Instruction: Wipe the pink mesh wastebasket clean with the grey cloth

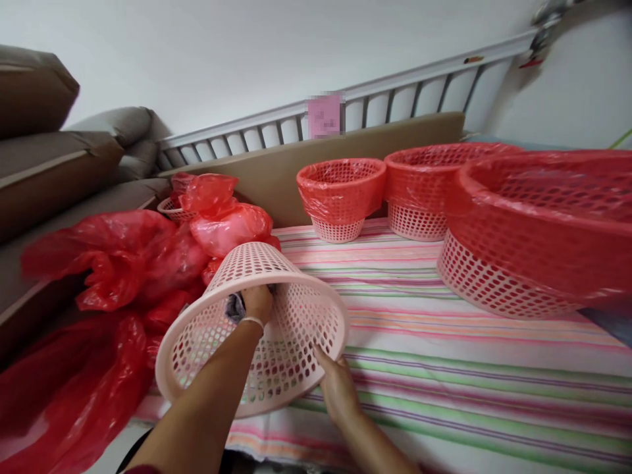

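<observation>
A pale pink perforated plastic basket lies tilted on its side, its wide mouth facing me. My left hand reaches inside it, closed on a bunched dark grey cloth near the upper inner wall. Part of the cloth and the fingertips are hidden by the hand. At the right of the mouth, my right hand grips the basket's rim, thumb on the inside. A striped cloth sheet is spread below the basket.
Three pink baskets lined with red plastic bags, small, middle and large, stand at the right. Crumpled red bags heap at the left beside grey-brown cushions. Behind is a tan board and a radiator.
</observation>
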Available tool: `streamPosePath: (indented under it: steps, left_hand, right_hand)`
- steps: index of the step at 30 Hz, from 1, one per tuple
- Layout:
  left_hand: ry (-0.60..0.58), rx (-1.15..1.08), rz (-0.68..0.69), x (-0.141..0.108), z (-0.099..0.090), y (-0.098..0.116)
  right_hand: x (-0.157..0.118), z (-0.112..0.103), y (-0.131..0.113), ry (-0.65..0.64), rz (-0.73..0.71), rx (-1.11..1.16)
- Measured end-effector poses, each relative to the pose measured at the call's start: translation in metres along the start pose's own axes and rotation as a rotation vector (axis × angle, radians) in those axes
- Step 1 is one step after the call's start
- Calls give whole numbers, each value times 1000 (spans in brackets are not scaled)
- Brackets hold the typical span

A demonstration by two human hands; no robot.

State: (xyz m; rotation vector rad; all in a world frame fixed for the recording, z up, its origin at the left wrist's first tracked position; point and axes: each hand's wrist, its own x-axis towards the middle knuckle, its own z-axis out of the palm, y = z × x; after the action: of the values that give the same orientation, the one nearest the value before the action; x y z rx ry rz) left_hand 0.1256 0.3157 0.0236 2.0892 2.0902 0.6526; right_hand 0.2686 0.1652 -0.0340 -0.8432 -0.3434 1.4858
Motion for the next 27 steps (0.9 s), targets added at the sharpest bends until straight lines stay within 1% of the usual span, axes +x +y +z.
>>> streamPosePath:
  steps: [4, 6, 8, 10, 12, 14, 17, 19, 21, 22, 23, 24, 25, 27]
  left_hand:
    - [-33, 55, -10, -10, 17, 1]
    - [-64, 52, -4, -18, 19, 3]
    - [-99, 40, 15, -32, 15, 7]
    - [-137, 22, 55, -57, 7, 14]
    - [-171, -2, 116, -89, -1, 21]
    - [-211, -29, 189, -123, -10, 25]
    - [-297, -86, 337, -161, -23, 26]
    - [-360, -112, 419, -174, -31, 25]
    - [-401, -115, 474, -176, -38, 23]
    - [-408, -107, 492, -173, -41, 23]
    - [-410, -92, 501, -168, -43, 23]
    - [-389, -68, 481, -160, -46, 23]
    - [-342, -40, 433, -148, -48, 23]
    - [-184, 15, 274, -118, -52, 22]
  right_hand:
    - [2, 2, 2, 33, 33, 38]
    - [3, 1, 3, 46, 25, 39]
    - [4, 1, 5, 55, 11, 41]
    - [3, 1, 7, 59, 11, 44]
    - [2, 2, 8, 56, 16, 40]
    - [1, 4, 3, 61, -1, 40]
    - [3, 6, -18, 50, -75, 0]
    - [8, 4, -39, 15, -146, -88]
    - [12, 1, -57, 8, -189, -203]
    - [14, -1, -62, 17, -192, -250]
    - [15, -3, -65, 31, -186, -282]
    - [16, -5, -64, 41, -171, -297]
    - [15, -7, -61, 45, -155, -298]
    - [13, -10, -50, 48, -128, -283]
